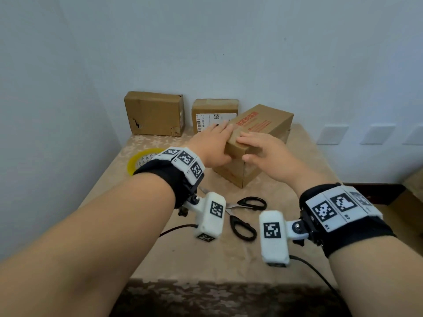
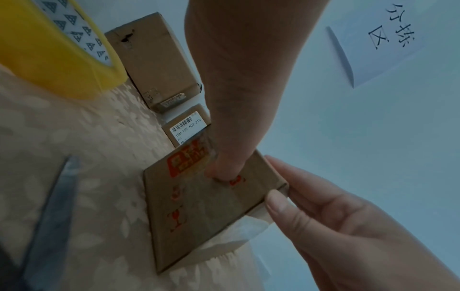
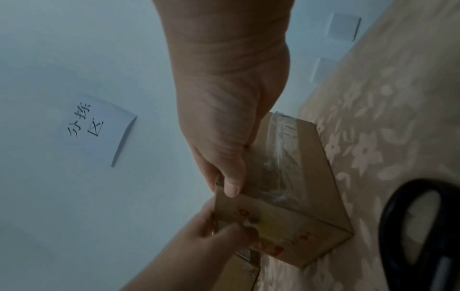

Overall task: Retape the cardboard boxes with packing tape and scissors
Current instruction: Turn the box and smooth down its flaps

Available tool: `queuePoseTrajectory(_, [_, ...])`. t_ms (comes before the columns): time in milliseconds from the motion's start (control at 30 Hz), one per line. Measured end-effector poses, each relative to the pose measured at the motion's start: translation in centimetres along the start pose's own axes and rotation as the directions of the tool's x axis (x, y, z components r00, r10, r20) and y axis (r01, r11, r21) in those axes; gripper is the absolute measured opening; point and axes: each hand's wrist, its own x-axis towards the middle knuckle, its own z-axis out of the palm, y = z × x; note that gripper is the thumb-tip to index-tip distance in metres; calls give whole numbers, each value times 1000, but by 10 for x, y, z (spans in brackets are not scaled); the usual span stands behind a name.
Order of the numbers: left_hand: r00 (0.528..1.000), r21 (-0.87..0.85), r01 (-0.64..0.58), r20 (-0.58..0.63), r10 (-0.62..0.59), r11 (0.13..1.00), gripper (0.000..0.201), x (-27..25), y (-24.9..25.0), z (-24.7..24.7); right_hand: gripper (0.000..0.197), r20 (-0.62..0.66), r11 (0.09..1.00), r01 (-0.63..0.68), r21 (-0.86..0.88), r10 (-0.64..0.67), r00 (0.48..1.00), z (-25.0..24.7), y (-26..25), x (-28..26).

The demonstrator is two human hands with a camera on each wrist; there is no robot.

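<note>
A brown cardboard box [image 1: 261, 124] with red print stands in the middle of the table, its near end toward me. My left hand [image 1: 216, 143] grips its near left top edge, fingers over the top and thumb [image 2: 224, 171] pressed on the side. My right hand [image 1: 258, 146] holds the near right top edge, fingers on top and thumb [image 3: 232, 185] against the end face. Old clear tape [image 3: 278, 149] runs along one face. Black-handled scissors [image 1: 245, 216] lie near me, between my wrists. A yellow packing tape roll [image 1: 139, 162] lies flat at the left.
Two more cardboard boxes stand against the back wall: a dented one [image 1: 155, 113] and a smaller one with a white barcode label [image 1: 212, 112]. The table [image 1: 206, 255] has a beige flowered cloth and sits in a wall corner. A handwritten paper sign [image 3: 97, 122] hangs on the wall.
</note>
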Motion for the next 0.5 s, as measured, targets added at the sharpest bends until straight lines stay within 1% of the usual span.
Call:
queuePoseTrajectory(67, [997, -53, 59, 50, -56, 997, 93, 2, -5, 1, 47, 5, 1000, 9, 29, -9, 1000, -3, 3, 2])
queuePoseTrajectory(167, [986, -184, 164, 45, -159, 969, 90, -2, -18, -2, 44, -30, 997, -2, 71, 4, 1000, -2, 6, 1])
queuePoseTrajectory(233, [982, -284, 186, 75, -171, 941, 101, -10, -18, 0, 43, -55, 992, -21, 124, 28, 998, -1, 6, 0])
queuePoseTrajectory(300, [988, -478, 153, 62, -140, 865, 118, -17, -7, 9, 43, -82, 981, -13, 195, 30, 996, -1, 4, -2])
queuePoseTrajectory(367, [983, -623, 128, -25, -183, 772, 123, -16, 6, 25, 48, -174, 933, 16, 361, 50, 983, -1, 1, -6])
queuePoseTrajectory(400, [971, -667, 128, -67, -230, 734, 119, -14, 11, 31, 49, -251, 885, 17, 465, 113, 961, -3, 1, -9])
queuePoseTrajectory(433, [956, -710, 123, -103, -276, 694, 113, -11, 12, 37, 48, -334, 836, 12, 549, 206, 920, -6, 4, -13])
queuePoseTrajectory(467, [941, -753, 121, -120, -317, 646, 107, -10, 11, 40, 47, -416, 809, -6, 587, 308, 856, -9, 9, -16])
queuePoseTrajectory(500, [932, -803, 109, -123, -342, 585, 101, -9, 6, 40, 45, -472, 812, -57, 581, 394, 788, -12, 17, -18])
